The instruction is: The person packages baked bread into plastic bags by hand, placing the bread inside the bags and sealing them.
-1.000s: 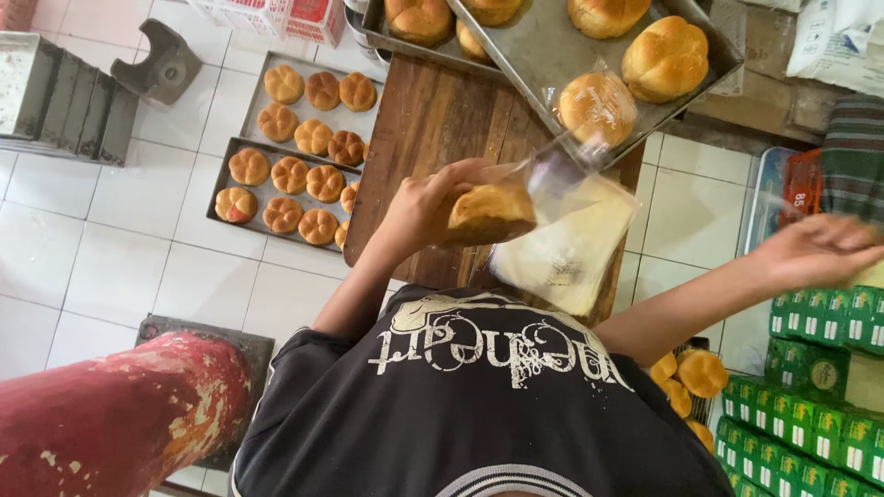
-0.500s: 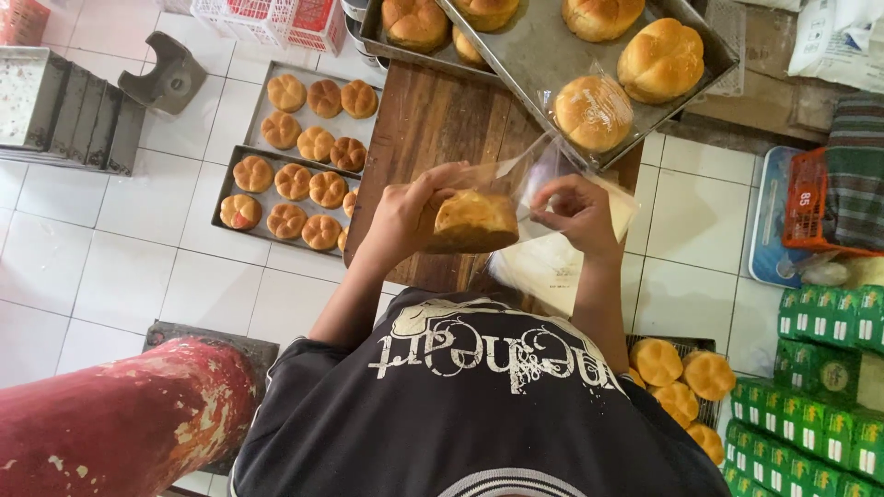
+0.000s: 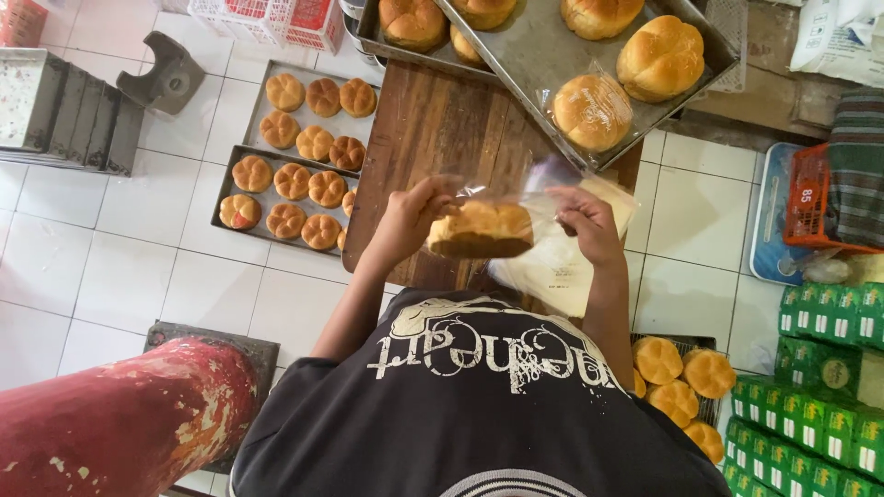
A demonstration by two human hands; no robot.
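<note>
My left hand (image 3: 410, 221) and my right hand (image 3: 587, 225) each pinch one side of a clear plastic bag (image 3: 516, 189) over the wooden table (image 3: 442, 120). A golden bun (image 3: 481, 230) hangs in the bag between the hands. Just beyond my right hand a stack of flat clear bags (image 3: 557, 271) lies on the table. Further up, a metal tray (image 3: 543, 55) holds a bagged bun (image 3: 592, 112) and an unbagged bun (image 3: 661, 57).
Two floor trays of small buns (image 3: 295, 147) lie to the left on white tiles. More buns (image 3: 681, 387) sit in a tray by my right elbow. Green boxes (image 3: 820, 405) are stacked at right, beside an orange basket (image 3: 820, 202). A red painted object (image 3: 120, 423) lies lower left.
My right hand came in from the far right and took hold of the bag. The bun now sits inside the bag, held between both hands.
</note>
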